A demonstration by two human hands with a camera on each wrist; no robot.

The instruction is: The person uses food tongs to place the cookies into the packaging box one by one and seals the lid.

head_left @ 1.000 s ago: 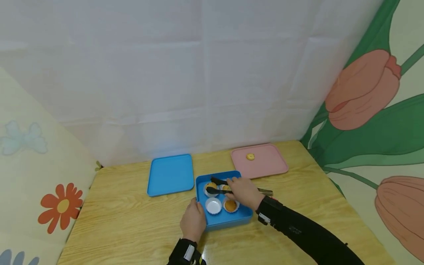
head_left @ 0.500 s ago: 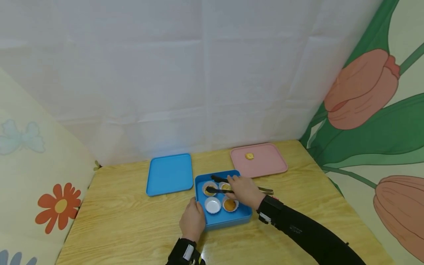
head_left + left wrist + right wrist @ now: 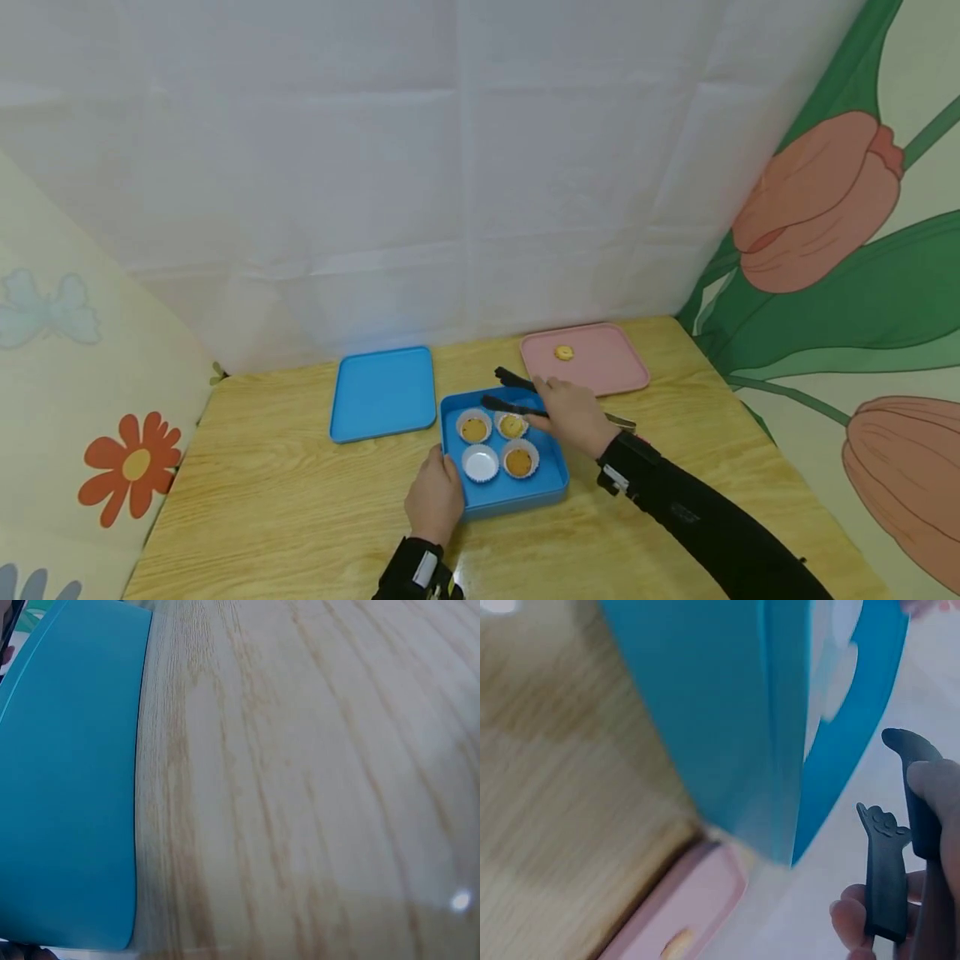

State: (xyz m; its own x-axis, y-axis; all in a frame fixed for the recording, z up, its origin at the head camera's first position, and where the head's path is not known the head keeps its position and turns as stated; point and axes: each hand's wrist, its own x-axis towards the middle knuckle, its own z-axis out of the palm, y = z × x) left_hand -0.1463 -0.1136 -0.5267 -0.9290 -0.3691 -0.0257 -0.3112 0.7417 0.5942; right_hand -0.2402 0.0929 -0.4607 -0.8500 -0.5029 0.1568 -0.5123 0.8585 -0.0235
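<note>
My left hand [image 3: 435, 498] holds the left side of a blue box [image 3: 510, 500], whose outer wall [image 3: 71, 787] fills the left of the left wrist view. Inside stand white paper cups. Small round pastries sit in the back left cup [image 3: 474, 428], the back right cup [image 3: 512, 426] and the front right cup [image 3: 519, 461]. The front left cup [image 3: 480, 463] shows its bare white bottom. With my right hand [image 3: 573, 412] I grip black-tipped tongs [image 3: 513, 406] above the box's back right. Their tips [image 3: 885, 821] are spread apart, with nothing between them.
A flat blue tray [image 3: 384, 395] lies at the back left of the wooden table [image 3: 300, 500]. Behind the box on the right is a pink tray [image 3: 600, 358] bearing one small round pastry [image 3: 564, 353]. A white sheet [image 3: 450, 208] hangs behind the table.
The tongs let go of the pastry in the back left cup, which now sits lower there. My right hand has lifted the tongs back and to the right. My left hand stays on the box.
</note>
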